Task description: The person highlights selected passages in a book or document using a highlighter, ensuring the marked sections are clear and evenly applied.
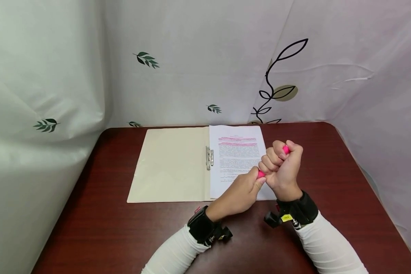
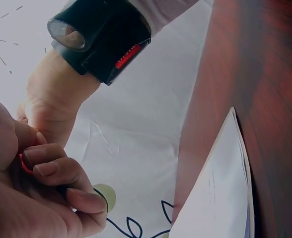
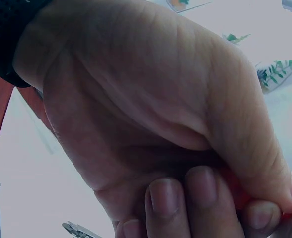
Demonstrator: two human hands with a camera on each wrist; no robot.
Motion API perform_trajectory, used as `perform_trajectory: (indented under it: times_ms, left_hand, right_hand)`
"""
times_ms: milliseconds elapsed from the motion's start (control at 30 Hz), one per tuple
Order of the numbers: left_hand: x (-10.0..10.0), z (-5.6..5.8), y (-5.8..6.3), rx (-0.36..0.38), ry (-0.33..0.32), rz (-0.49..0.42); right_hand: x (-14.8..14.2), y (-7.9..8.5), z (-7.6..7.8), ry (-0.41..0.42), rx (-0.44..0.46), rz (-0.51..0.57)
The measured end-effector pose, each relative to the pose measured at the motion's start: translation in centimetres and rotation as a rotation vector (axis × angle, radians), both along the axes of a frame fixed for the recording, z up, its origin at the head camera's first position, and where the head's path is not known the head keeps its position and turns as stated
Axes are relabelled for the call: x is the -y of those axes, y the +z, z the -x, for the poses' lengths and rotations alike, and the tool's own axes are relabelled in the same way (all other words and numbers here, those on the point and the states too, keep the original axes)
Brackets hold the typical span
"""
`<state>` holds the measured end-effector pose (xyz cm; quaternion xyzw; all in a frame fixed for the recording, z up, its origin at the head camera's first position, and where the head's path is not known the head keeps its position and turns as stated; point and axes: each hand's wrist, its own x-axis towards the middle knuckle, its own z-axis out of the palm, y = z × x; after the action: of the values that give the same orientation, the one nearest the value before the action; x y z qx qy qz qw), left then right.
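Note:
Above the right side of an open cream folder [image 1: 169, 163], a pink highlighter [image 1: 286, 149] is mostly covered by both hands. My right hand [image 1: 282, 169] grips it in a fist, with one pink end showing by the thumb. At the other end, my left hand [image 1: 239, 192] pinches a pink tip [image 1: 261, 174] between thumb and forefinger, right against the right hand. The left wrist view shows the left hand's other fingers [image 2: 61, 171] curled in. Below lie printed sheets [image 1: 235, 164], with pink-marked lines near the top.
A metal binder clip [image 1: 209, 158] sits along the folder's spine. The folder lies on a dark red-brown table [image 1: 109, 228]. A pale curtain [image 1: 191, 68] with leaf patterns hangs behind the table and along its sides. Each wrist wears a black strap with a small camera.

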<state>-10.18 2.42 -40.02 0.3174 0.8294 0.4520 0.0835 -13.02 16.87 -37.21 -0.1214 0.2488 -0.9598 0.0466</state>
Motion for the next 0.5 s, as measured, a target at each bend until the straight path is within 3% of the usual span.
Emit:
perform_trajectory:
  times_ms: [200,500]
  left_hand:
    - [0.22,-0.01,0.31,-0.029,-0.033,-0.004]
    - [-0.14,-0.65,0.46,-0.119,0.023,0.034]
  right_hand:
    - [-0.05,0.18,-0.04,0.067,-0.072,0.085]
    - [-0.18,0.52,-0.39,0.019,0.006,0.035]
